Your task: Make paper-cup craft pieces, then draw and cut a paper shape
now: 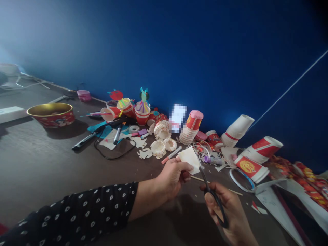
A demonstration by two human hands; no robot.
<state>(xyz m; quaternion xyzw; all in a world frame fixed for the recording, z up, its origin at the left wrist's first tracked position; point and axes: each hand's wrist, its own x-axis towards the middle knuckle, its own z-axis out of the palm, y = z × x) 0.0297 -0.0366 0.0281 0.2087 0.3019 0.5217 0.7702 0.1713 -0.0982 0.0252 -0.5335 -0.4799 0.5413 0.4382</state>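
A piece of white paper [190,160] is pinched between the thumb and fingers of my left hand [173,176], near the middle of the view. My right hand [227,208] holds black-handled scissors [217,201], its fingers around the handles. The scissor blades point up and away, lying along the right edge of the paper. Both hands are above the dark table [102,174]. Behind the paper stands a stack of paper cups [188,135] with a red and pink top.
A red bowl with a gold inside [55,118] sits at the left. Decorated cups [142,112], a marker [118,134], paper scraps [145,153] and a tape roll [134,128] lie behind my hands. Tilted cups [252,167] and a tablet-like object [298,212] are at the right.
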